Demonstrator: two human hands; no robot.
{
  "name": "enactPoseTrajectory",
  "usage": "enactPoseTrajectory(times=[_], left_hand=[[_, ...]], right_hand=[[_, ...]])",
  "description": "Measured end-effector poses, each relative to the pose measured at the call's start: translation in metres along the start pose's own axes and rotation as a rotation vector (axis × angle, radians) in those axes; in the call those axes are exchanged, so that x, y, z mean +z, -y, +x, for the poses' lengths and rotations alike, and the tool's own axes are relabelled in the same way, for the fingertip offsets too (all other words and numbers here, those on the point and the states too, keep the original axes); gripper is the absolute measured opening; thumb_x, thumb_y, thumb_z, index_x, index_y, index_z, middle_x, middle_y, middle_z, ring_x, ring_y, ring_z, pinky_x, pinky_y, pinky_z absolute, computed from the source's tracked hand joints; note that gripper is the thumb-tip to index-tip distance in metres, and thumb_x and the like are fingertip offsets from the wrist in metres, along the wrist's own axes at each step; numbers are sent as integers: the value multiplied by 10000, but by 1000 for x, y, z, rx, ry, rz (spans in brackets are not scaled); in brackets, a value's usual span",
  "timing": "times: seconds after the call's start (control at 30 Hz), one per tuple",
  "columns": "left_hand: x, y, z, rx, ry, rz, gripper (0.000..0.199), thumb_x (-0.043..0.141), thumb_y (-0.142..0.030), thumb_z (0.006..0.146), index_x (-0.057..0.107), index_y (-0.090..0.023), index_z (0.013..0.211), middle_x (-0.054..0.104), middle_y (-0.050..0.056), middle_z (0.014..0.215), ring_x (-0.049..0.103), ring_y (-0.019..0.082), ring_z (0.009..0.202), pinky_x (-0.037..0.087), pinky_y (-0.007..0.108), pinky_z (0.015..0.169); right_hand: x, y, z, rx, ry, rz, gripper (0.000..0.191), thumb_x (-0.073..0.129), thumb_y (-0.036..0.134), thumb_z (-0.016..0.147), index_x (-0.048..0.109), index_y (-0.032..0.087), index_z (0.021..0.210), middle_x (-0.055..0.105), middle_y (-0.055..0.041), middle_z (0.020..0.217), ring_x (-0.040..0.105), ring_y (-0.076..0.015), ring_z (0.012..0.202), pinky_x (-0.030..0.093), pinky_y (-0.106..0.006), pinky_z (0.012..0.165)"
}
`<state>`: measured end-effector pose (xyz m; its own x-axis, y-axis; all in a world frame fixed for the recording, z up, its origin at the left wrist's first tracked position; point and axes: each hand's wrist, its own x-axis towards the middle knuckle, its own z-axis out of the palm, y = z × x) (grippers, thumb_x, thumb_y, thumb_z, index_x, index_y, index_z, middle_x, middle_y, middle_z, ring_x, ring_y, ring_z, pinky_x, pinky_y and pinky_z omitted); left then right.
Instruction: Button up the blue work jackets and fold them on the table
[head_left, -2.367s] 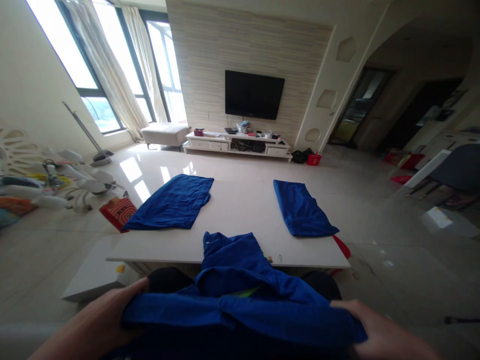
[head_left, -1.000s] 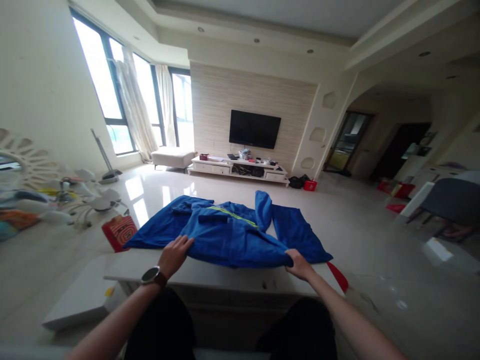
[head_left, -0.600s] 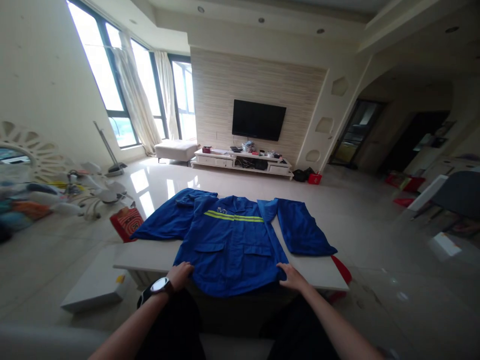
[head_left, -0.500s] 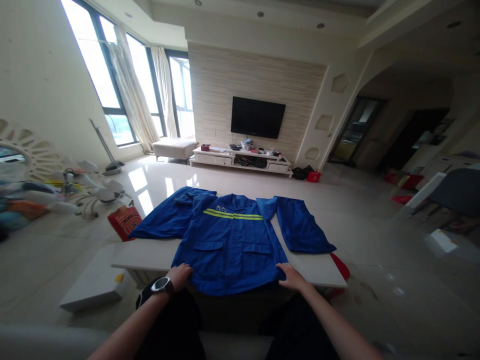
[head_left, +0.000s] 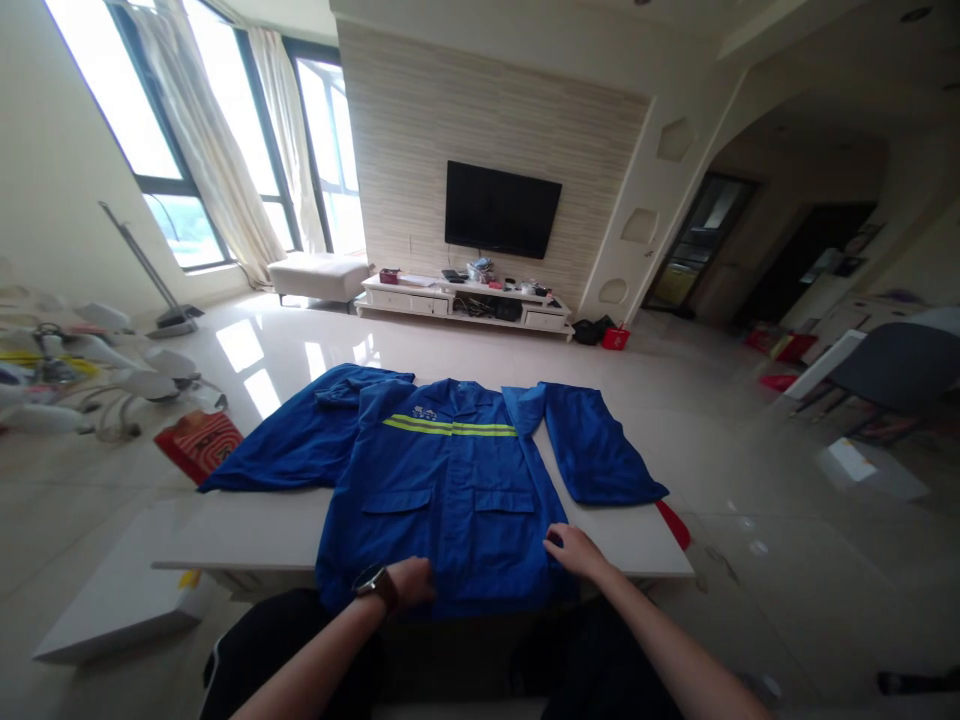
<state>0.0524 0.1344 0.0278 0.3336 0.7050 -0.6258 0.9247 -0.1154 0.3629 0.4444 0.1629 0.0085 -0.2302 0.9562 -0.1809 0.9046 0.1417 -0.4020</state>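
Note:
A blue work jacket (head_left: 450, 500) lies front up on a white table, its yellow-green reflective stripe running across the chest. The sleeves are spread out to both sides. At the jacket's right lower edge, my right hand (head_left: 576, 552) has its fingers curled against the cloth, thumb and fingertips close together. My left hand (head_left: 411, 582), with a watch on the wrist, is over the lower front, below the left pocket flap. Its fingers point down and are blurred, so their grip does not show.
The white table (head_left: 247, 530) shows bare at both sides of the jacket. A red bag (head_left: 199, 445) stands beyond its left end, and a white box (head_left: 112, 590) sits on the floor at left. A TV stand (head_left: 465, 305) is by the far wall.
My left hand has left the jacket's left lower corner and moved right toward the middle of its lower front. My right hand stays at the right edge. The view has tilted down.

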Motion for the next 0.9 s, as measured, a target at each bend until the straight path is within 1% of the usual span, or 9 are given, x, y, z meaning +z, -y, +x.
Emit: enactPoseTrajectory(times=[0.07, 0.13, 0.23, 0.3, 0.43, 0.57, 0.7, 0.8, 0.9], left_hand=[[-16, -17, 23, 114, 33, -149, 301, 529, -302, 903, 727, -206, 1108, 779, 71, 882, 753, 235, 735, 571, 294, 608], [-31, -29, 47, 235, -24, -224, 311, 509, -269, 911, 705, -213, 1146, 782, 68, 935, 752, 217, 789, 568, 285, 659], [-42, -37, 80, 343, -190, -152, 287, 521, -220, 889, 722, -241, 1094, 780, 64, 1041, 737, 227, 974, 559, 323, 852], [-45, -42, 96, 355, -225, -59, 280, 519, -193, 886, 725, -236, 1071, 771, 85, 1092, 721, 254, 1052, 547, 360, 915], [-51, -64, 110, 479, -173, 75, 211, 512, -175, 894, 711, -190, 964, 760, 142, 1030, 736, 289, 982, 562, 420, 899], [-58, -82, 118, 568, -229, 24, 221, 529, -240, 922, 696, -186, 1057, 747, 152, 1023, 725, 314, 975, 557, 489, 904], [-45, -82, 130, 573, -233, 32, 264, 492, -251, 958, 726, -174, 1052, 744, 196, 944, 721, 339, 948, 536, 534, 866], [-30, -83, 141, 605, -200, 37, 289, 489, -295, 973, 750, -190, 1041, 746, 210, 899, 729, 337, 898, 528, 508, 786], [-19, -90, 148, 608, -152, 59, 342, 449, -292, 987, 763, -179, 1061, 746, 218, 891, 726, 343, 889, 504, 487, 745]], right_hand=[[-10, 1, 26, 2, -85, -17, 179, 564, 312, 917, 710, 208, 909, 730, -69, 999, 676, -227, 947, 472, -306, 861], [-21, 1, 62, 14, -156, -49, 130, 576, 248, 889, 699, 209, 891, 720, -62, 992, 668, -217, 964, 472, -287, 863], [-41, -1, 132, 49, -213, -96, 117, 578, 227, 889, 692, 206, 897, 710, -67, 1021, 649, -218, 1032, 467, -281, 907], [-52, -2, 188, 76, -245, -129, 125, 573, 244, 906, 691, 202, 916, 703, -75, 1047, 632, -221, 1065, 461, -288, 939], [-59, 5, 307, 128, -313, -194, 191, 552, 264, 936, 687, 182, 1043, 681, -110, 1157, 586, -243, 1144, 450, -321, 987], [-48, 17, 401, 160, -382, -241, 273, 550, 242, 928, 667, 143, 1154, 647, -165, 1244, 501, -285, 1255, 442, -364, 1025], [-35, 15, 445, 210, -441, -245, 267, 614, 242, 876, 686, 113, 1099, 643, -217, 1176, 483, -334, 1240, 465, -418, 991], [-39, 8, 455, 231, -482, -216, 178, 572, 187, 860, 717, 146, 955, 660, -189, 991, 530, -329, 1140, 477, -423, 946], [-53, 7, 451, 205, -572, -191, 282, 447, 174, 915, 720, 163, 984, 656, -179, 1027, 538, -313, 1103, 460, -428, 970]])
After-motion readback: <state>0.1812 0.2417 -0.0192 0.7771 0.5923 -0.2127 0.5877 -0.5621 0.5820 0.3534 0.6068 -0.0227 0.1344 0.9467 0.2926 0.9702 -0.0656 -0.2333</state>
